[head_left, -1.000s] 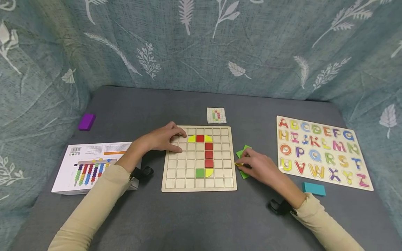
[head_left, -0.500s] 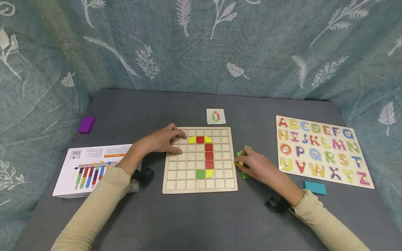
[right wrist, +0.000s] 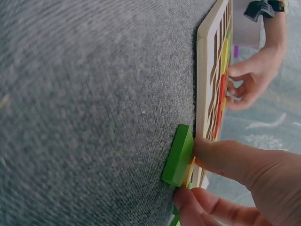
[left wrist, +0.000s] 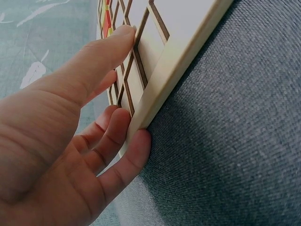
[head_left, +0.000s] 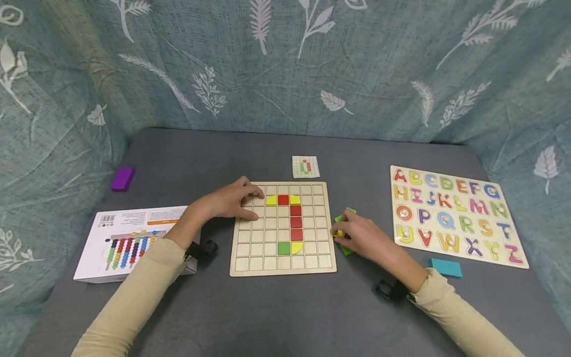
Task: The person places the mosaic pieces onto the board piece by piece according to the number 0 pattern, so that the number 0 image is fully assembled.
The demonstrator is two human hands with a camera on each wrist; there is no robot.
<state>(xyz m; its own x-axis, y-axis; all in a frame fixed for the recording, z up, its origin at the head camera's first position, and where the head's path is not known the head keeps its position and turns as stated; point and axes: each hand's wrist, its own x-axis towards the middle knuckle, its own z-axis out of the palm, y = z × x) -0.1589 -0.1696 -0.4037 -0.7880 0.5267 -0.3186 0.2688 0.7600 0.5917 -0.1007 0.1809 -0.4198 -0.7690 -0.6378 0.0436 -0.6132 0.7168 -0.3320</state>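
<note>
Yellow piece [head_left: 340, 233] is pinched by right hand [head_left: 365, 238]; spread left hand [head_left: 229, 200] touches wooden board [head_left: 260, 249].

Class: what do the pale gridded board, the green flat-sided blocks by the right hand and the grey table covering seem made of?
Pale gridded board: probably wood, matt, from its beige colour and solid edge. Green flat-sided blocks: painted wood or plastic; smooth, even colour fits both. Grey table covering: likely matt cloth, visible weave.

A purple block [head_left: 122, 179] lies beyond a white box [head_left: 127, 240], a teal block [head_left: 446, 267] near an alphabet board [head_left: 434, 227].
</note>
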